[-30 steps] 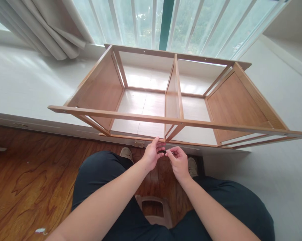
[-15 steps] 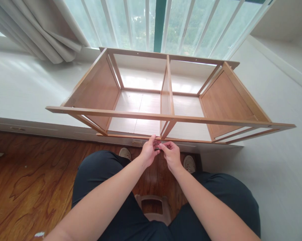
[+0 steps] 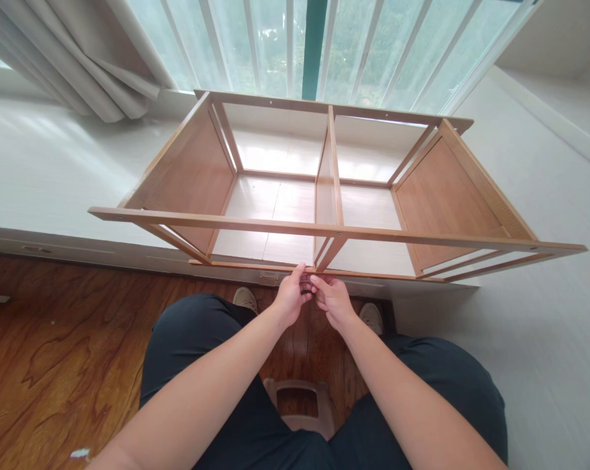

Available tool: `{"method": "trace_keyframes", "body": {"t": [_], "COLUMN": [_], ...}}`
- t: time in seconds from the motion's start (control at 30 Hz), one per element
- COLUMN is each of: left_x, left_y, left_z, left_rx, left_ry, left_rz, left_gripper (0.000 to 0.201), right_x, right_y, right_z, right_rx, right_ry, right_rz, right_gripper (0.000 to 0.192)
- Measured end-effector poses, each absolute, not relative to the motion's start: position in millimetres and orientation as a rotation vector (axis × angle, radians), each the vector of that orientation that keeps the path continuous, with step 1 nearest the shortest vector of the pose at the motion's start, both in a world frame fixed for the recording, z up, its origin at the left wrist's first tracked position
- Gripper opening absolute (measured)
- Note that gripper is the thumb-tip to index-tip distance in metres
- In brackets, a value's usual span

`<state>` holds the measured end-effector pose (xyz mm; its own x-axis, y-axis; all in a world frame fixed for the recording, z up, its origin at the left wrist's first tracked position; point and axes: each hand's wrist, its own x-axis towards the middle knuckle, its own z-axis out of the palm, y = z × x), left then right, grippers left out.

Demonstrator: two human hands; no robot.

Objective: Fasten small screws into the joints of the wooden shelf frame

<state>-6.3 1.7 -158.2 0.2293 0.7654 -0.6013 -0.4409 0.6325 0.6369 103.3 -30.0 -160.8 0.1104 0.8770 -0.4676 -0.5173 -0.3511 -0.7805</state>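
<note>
Shelf frame [image 3: 334,225] on its side upon the window ledge [image 3: 55,170], its near rail overhanging the floor [image 3: 55,352]; upright divider [image 3: 331,170] midway between two end panels. Window [image 3: 314,46] behind; curtain [image 3: 79,59] rear left. Left hand [image 3: 291,297] and right hand [image 3: 330,300] meet at the near rail's middle, below the divider. Stool [image 3: 299,405] between the knees

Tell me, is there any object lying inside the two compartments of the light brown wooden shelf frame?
No, both compartments of the light brown wooden shelf frame show only the white surface beneath it.
</note>
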Motion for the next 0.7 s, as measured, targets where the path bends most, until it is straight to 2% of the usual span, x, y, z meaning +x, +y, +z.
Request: {"method": "trace_keyframes", "body": {"t": [0.33, 0.7], "left_x": [-6.9, -5.9], "left_y": [2.3, 0.9], "left_z": [-158.8, -165.0], "left_rx": [0.385, 0.384], "left_ry": [1.081, 1.071], "left_rz": [0.852, 0.875], "left_gripper": [0.043, 0.046], "right_x": [105.8, 90.3], "right_y": [-29.9, -33.2], "right_z": [-170.5, -165.2], "right_rx": [-1.156, -1.101], "right_ry": [-0.326, -0.230], "right_rz": [1.512, 1.362], "right_gripper": [0.038, 0.050]}}
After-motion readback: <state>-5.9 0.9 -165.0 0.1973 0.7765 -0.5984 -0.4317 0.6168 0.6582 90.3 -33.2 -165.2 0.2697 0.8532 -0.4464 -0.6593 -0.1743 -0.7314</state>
